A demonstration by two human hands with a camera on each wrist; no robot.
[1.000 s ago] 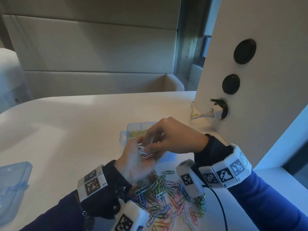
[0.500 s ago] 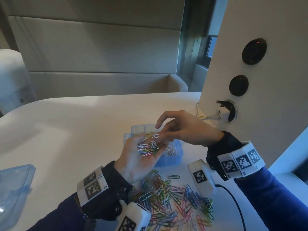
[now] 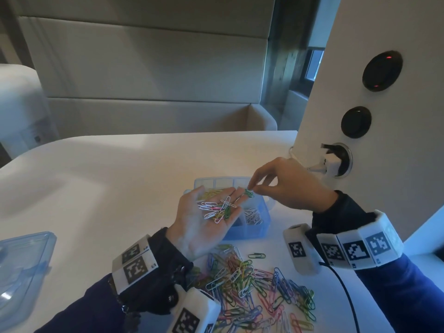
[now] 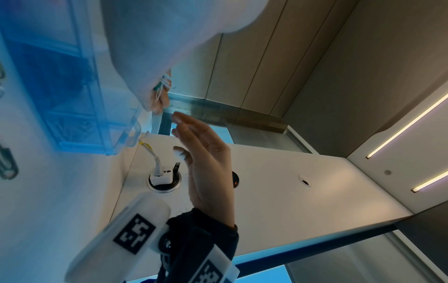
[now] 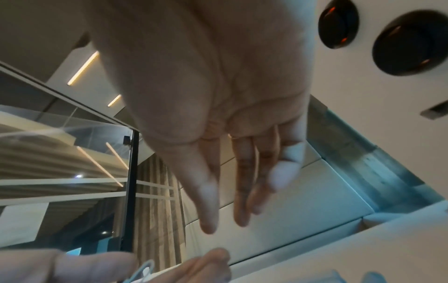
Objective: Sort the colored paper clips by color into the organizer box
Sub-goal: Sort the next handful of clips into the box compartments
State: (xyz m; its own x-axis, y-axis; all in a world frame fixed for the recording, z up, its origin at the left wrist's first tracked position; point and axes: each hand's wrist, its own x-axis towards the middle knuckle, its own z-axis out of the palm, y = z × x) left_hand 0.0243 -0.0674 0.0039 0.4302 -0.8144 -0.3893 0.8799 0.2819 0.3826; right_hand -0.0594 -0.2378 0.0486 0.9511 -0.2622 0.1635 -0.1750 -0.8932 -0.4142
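Observation:
My left hand (image 3: 206, 224) lies palm up over the blue organizer box (image 3: 249, 230) and carries several white, pink, green and yellow paper clips (image 3: 216, 209). A green clip (image 3: 249, 193) rests on its fingertips. My right hand (image 3: 252, 188) hovers right at that green clip. In the right wrist view the right hand (image 5: 223, 226) has thumb and forefinger apart with nothing between them. The box holds yellow clips (image 3: 211, 191) in a far cell and white clips (image 3: 252, 216) in a near one. A mixed pile of clips (image 3: 252, 287) lies on the table in front of the box.
The box's clear lid (image 3: 21, 272) sits at the table's left edge. A white pillar (image 3: 384, 140) with a plugged-in charger (image 3: 332, 162) stands close on the right. A single green clip (image 3: 257, 255) lies apart from the pile. Beyond the box is the bare white table (image 3: 120, 176).
The right hand lifted a white clip off the left palm; that clip is now gone from its fingers, which sit at the left fingertips. The left palm has flattened out.

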